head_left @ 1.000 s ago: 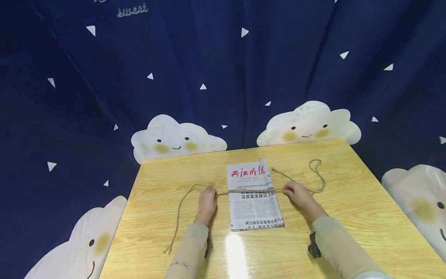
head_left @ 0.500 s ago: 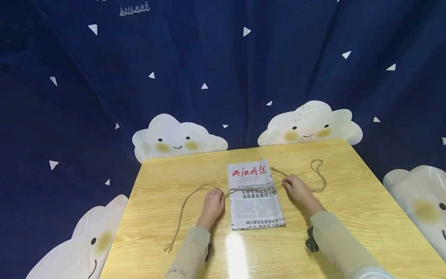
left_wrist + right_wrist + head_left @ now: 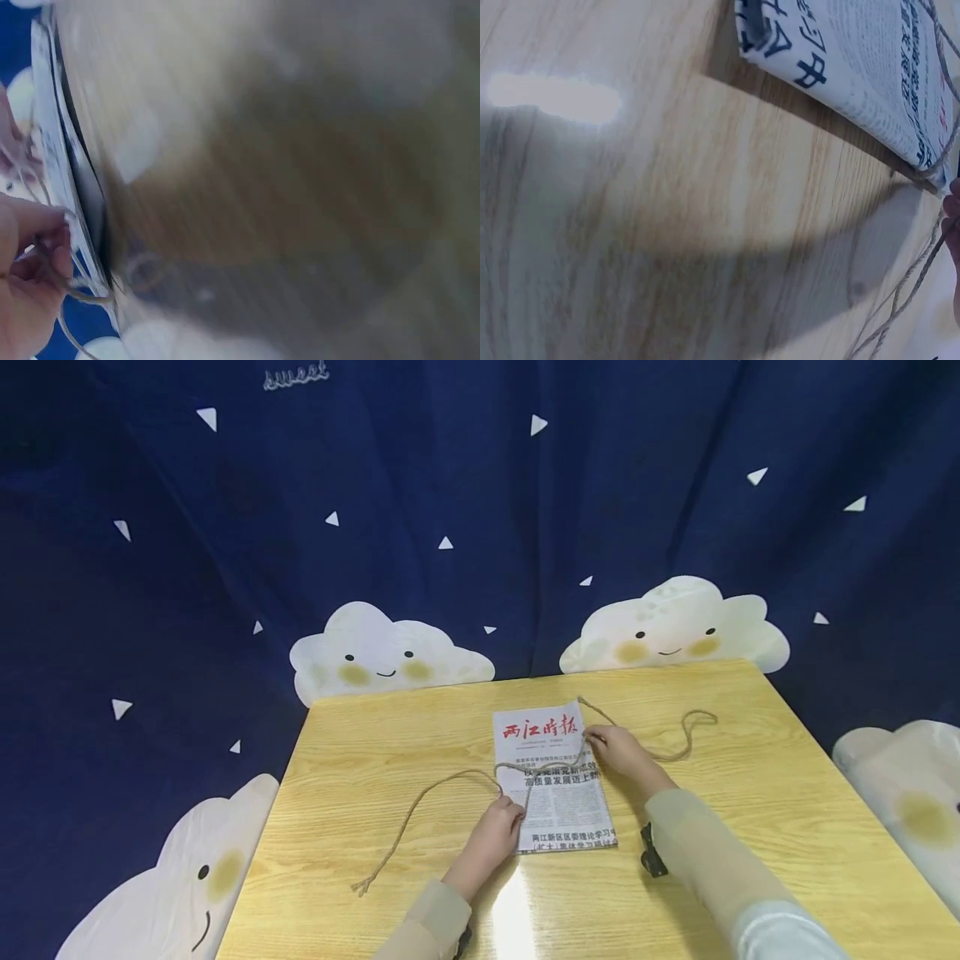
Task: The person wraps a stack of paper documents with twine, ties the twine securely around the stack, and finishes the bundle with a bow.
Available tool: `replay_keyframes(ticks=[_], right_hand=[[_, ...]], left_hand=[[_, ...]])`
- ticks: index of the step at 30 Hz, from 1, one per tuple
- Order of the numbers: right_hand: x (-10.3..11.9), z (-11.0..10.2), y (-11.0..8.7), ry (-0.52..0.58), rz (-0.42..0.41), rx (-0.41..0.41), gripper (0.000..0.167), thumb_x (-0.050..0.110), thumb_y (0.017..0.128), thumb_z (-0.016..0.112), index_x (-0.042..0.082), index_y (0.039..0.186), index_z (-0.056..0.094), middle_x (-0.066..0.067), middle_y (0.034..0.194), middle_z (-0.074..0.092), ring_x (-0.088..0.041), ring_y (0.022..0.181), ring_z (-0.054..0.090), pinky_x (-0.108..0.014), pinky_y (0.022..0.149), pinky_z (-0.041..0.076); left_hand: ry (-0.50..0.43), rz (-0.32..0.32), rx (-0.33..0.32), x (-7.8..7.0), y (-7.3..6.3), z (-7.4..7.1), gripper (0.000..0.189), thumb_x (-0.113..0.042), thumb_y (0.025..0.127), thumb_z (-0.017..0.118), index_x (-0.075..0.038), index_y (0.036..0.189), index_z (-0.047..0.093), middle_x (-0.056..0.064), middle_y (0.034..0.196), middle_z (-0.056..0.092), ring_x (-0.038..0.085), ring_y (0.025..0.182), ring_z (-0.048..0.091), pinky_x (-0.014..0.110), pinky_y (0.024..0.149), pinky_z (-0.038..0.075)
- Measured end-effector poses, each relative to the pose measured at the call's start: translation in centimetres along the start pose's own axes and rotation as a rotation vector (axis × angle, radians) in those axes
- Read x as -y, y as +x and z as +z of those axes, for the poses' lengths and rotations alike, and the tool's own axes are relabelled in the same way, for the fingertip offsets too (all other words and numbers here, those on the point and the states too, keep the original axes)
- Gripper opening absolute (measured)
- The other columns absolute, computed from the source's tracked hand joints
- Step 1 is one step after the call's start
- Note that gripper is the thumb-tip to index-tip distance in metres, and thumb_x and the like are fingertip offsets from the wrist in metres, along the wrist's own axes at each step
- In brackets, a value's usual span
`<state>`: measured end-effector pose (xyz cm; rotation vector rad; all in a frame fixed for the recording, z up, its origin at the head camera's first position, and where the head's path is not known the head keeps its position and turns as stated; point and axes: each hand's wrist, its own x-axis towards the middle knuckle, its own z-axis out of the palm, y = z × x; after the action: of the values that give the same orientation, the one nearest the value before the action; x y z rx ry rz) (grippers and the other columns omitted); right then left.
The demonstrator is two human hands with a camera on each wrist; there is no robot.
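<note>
A folded newspaper (image 3: 566, 810) with red and black print lies flat on the wooden table. Brown twine (image 3: 450, 774) crosses over its middle and trails onto the table on both sides. My left hand (image 3: 497, 828) pinches a strand at the paper's lower left edge; in the left wrist view the thumb and fingers of that left hand (image 3: 34, 262) close on the twine. At the paper's upper right edge my right hand (image 3: 622, 750) pinches another strand. Only the fingertips of the right hand (image 3: 952, 214) show in the right wrist view, next to the twine (image 3: 911, 289).
The wooden table (image 3: 360, 760) reaches back to a dark blue curtain (image 3: 450, 468) with cloud pictures. A frayed twine end lies at the front left, a loop of twine at the right. Light glares off the table's front.
My left hand has moved right and toward me, onto the newspaper's edge. My right hand has shifted left and away from me. The taut twine across the paper has gone slack and curved.
</note>
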<state>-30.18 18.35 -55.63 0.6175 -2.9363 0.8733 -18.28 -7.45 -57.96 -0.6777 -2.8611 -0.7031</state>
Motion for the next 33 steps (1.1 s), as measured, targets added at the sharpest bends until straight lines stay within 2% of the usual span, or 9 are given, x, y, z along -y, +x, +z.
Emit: replay_keyframes(ticks=[4, 7, 11, 15, 18, 21, 24, 27, 33], right_hand=[[0.1, 0.2, 0.4, -0.060, -0.062, 0.062, 0.020, 0.003, 0.092, 0.049, 0.000, 0.106, 0.063, -0.017, 0.103, 0.064, -0.036, 0.099, 0.058, -0.048, 0.088, 0.046], [0.1, 0.4, 0.4, -0.111, -0.092, 0.077, 0.017, 0.004, 0.092, 0.050, 0.002, 0.102, 0.064, -0.014, 0.098, 0.066, -0.034, 0.094, 0.061, -0.047, 0.084, 0.048], [-0.2, 0.7, 0.5, -0.140, -0.100, 0.070, 0.016, 0.007, 0.092, 0.050, 0.005, 0.097, 0.065, -0.012, 0.093, 0.067, -0.033, 0.089, 0.062, -0.045, 0.082, 0.049], [-0.5, 1.1, 0.3, -0.132, -0.100, 0.055, 0.016, 0.008, 0.092, 0.050, 0.006, 0.096, 0.066, -0.012, 0.092, 0.067, -0.033, 0.088, 0.062, -0.046, 0.082, 0.049], [-0.7, 1.3, -0.2, -0.126, -0.101, 0.049, 0.016, 0.007, 0.092, 0.051, 0.005, 0.097, 0.066, -0.012, 0.092, 0.067, -0.033, 0.088, 0.062, -0.046, 0.082, 0.048], [-0.9, 1.5, -0.7, -0.120, -0.086, 0.053, 0.017, 0.008, 0.093, 0.050, 0.004, 0.098, 0.066, -0.012, 0.091, 0.067, -0.032, 0.087, 0.062, -0.046, 0.081, 0.049], [-1.0, 1.5, -1.1, -0.098, -0.071, 0.040, 0.017, 0.008, 0.093, 0.050, 0.005, 0.095, 0.066, -0.009, 0.086, 0.067, -0.028, 0.081, 0.062, -0.044, 0.078, 0.049], [-1.0, 1.5, -1.6, -0.109, -0.082, 0.007, 0.016, 0.006, 0.091, 0.051, 0.005, 0.090, 0.066, -0.007, 0.079, 0.066, -0.025, 0.074, 0.061, -0.043, 0.073, 0.050], [-0.5, 1.7, -2.9, -0.261, -0.090, -0.022, 0.010, 0.005, 0.087, 0.055, 0.006, 0.081, 0.063, -0.005, 0.067, 0.062, -0.023, 0.061, 0.059, -0.038, 0.060, 0.051]], left_hand=[[0.077, 0.066, -0.022, -1.4, -0.6, 0.5, 0.008, -0.004, 0.083, 0.061, -0.006, 0.084, 0.069, 0.001, 0.079, 0.063, 0.011, 0.075, 0.060, 0.016, 0.069, 0.050], [0.136, 0.097, -0.045, -2.3, -1.0, 0.8, 0.010, -0.003, 0.080, 0.062, -0.010, 0.074, 0.067, -0.002, 0.072, 0.064, 0.009, 0.069, 0.060, 0.016, 0.063, 0.049], [0.187, 0.101, -0.051, -3.1, -1.4, 1.3, 0.017, -0.006, 0.078, 0.064, -0.013, 0.063, 0.060, -0.004, 0.063, 0.061, 0.009, 0.059, 0.058, 0.018, 0.052, 0.046], [0.224, 0.101, -0.062, -3.3, -1.7, 1.6, 0.022, -0.010, 0.078, 0.065, -0.014, 0.059, 0.055, -0.004, 0.060, 0.058, 0.011, 0.054, 0.056, 0.020, 0.048, 0.044], [0.220, 0.105, -0.049, -3.1, -1.8, 1.5, 0.018, -0.011, 0.079, 0.065, -0.015, 0.062, 0.059, -0.004, 0.064, 0.061, 0.011, 0.056, 0.057, 0.021, 0.050, 0.045], [0.188, 0.102, -0.005, -2.8, -1.8, 1.4, 0.012, -0.014, 0.082, 0.064, -0.016, 0.070, 0.065, -0.005, 0.070, 0.064, 0.010, 0.063, 0.060, 0.020, 0.055, 0.048], [0.171, 0.102, 0.017, -2.2, -1.8, 1.2, 0.007, -0.016, 0.084, 0.064, -0.017, 0.078, 0.068, -0.006, 0.077, 0.066, 0.008, 0.071, 0.063, 0.019, 0.061, 0.050], [0.173, 0.099, -0.003, -1.3, -1.7, 0.9, 0.006, -0.017, 0.083, 0.064, -0.017, 0.080, 0.069, -0.006, 0.081, 0.067, 0.009, 0.076, 0.064, 0.020, 0.065, 0.051], [0.182, 0.055, -0.052, 0.9, -1.1, 0.0, 0.009, -0.016, 0.084, 0.064, -0.013, 0.076, 0.066, -0.001, 0.084, 0.068, 0.015, 0.076, 0.065, 0.026, 0.062, 0.053]])
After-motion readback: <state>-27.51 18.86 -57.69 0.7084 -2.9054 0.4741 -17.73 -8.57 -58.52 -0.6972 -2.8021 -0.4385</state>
